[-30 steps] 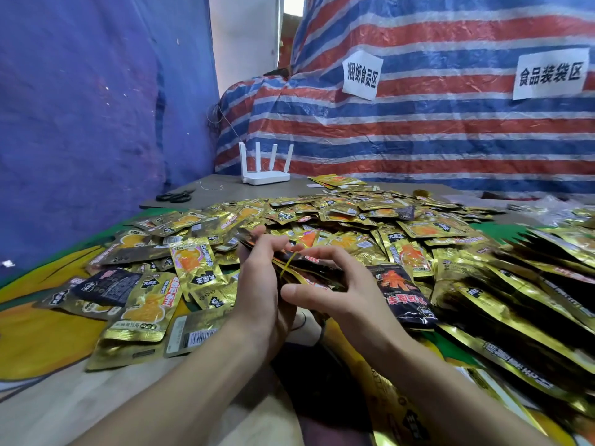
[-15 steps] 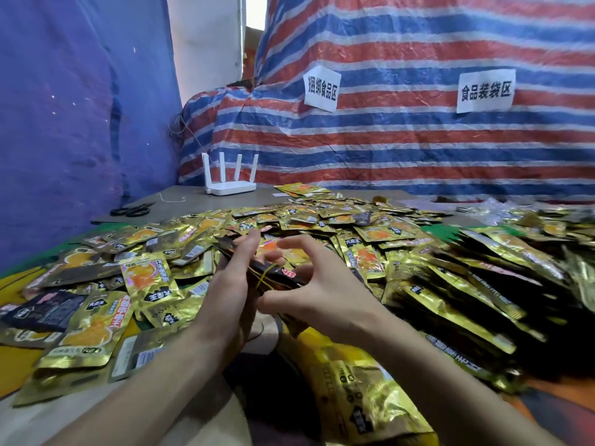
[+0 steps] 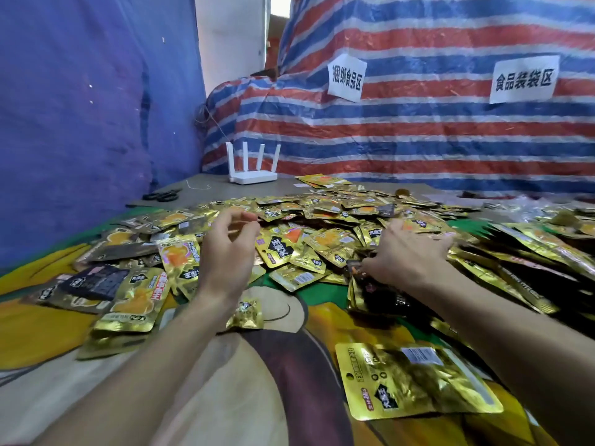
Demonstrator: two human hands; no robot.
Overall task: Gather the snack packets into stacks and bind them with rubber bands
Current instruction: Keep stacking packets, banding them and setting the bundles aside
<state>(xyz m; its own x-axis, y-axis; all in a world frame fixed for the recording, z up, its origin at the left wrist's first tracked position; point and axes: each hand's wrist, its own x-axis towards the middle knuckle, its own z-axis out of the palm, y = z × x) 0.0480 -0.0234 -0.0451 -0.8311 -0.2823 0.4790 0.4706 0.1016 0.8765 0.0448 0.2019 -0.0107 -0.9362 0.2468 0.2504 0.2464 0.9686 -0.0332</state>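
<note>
Gold and dark snack packets point(image 3: 325, 220) lie in a wide loose heap across the table. My right hand point(image 3: 409, 252) is stretched out to the right, palm down, with thumb and fingers curled on the top of a dark stack of packets point(image 3: 376, 294) that rests on the cloth. My left hand point(image 3: 228, 252) hovers over the left part of the heap. Its fingers are curled toward the thumb and pinch a thin yellowish rubber band point(image 3: 240, 229). One gold packet point(image 3: 415, 381) lies alone close to me.
Rows of packet stacks point(image 3: 531, 252) lie along the right side. A white router point(image 3: 252, 175) and black scissors point(image 3: 161, 196) sit at the far left of the table. A striped tarpaulin with two paper signs hangs behind. A printed cloth point(image 3: 257, 381) covers the near table.
My hands have separated. The right hand carried the stack to the right and down onto the cloth, and the left hand let go of it and rose over the heap.
</note>
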